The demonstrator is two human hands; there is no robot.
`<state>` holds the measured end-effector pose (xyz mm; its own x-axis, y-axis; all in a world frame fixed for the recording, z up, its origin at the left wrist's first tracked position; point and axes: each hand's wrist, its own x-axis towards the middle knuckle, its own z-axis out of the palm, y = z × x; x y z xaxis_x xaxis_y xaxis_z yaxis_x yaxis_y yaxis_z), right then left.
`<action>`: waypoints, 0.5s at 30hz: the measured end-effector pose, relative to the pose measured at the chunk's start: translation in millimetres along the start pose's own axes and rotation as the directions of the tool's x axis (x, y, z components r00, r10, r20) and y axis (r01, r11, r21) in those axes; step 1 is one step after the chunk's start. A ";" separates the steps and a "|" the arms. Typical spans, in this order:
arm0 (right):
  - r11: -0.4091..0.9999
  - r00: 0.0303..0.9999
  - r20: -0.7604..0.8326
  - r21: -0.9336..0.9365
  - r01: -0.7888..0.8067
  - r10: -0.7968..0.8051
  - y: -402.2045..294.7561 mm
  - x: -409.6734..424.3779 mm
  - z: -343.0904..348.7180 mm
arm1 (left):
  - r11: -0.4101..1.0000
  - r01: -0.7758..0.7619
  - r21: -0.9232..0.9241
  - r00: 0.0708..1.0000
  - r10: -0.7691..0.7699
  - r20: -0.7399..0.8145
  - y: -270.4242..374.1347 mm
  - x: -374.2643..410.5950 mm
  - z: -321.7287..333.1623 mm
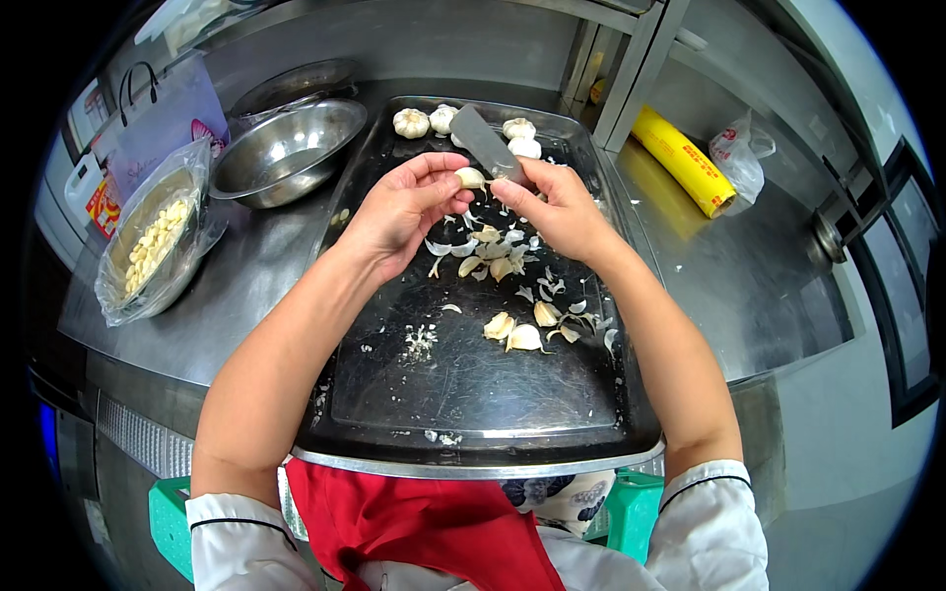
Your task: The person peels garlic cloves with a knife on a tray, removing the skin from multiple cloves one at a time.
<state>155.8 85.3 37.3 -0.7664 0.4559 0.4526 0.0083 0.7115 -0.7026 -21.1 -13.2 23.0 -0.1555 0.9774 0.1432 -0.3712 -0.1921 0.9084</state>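
Observation:
My left hand [403, 210] pinches a garlic clove [471, 178] between thumb and fingers above a dark metal tray [473, 399]. In my right hand [558, 207] is a knife with a wide blade [484, 140], its handle hidden in the grip. My right thumb and the knife's lower edge meet at the clove's tip, where a strip of skin shows. Below the hands lie loose skins and cloves [497, 258]. Nearer me on the tray are several unpeeled cloves [525, 337] and white scraps [420, 343]. Whole garlic bulbs [411, 123] sit along the tray's far end.
Left of the tray are a steel bowl [288, 159] and a plastic-lined bowl [188, 255] of peeled cloves [157, 244], with a paper bag [174, 100] behind. A yellow roll [684, 161] and a plastic bag [741, 159] lie right, beyond a metal shelf post [639, 74].

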 end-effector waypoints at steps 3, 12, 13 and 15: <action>1.000 1.000 -0.014 0.006 -0.026 0.026 3.0 0.4 -1.0 | 1.000 -0.014 0.026 1.000 0.014 0.014 1.4 0.6 0.5; 0.902 0.970 -0.168 0.422 -0.089 0.174 2.5 2.6 -18.2 | 0.999 0.016 0.038 0.999 -0.015 -0.050 -0.1 0.9 -5.3; 0.941 0.959 -0.222 0.323 -0.096 0.174 2.2 3.6 -19.7 | 0.999 0.026 0.032 0.998 -0.024 -0.054 0.6 0.2 -4.8; 0.998 0.961 -0.270 0.051 -0.043 0.055 10.6 5.0 -15.6 | 0.999 0.036 0.033 0.998 -0.034 -0.056 1.2 -0.5 -2.3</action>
<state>162.1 103.5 40.7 -0.5630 0.6218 0.5444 0.0083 0.6629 -0.7487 -23.6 -14.1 23.1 -0.1943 0.9768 0.0899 -0.3465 -0.1540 0.9253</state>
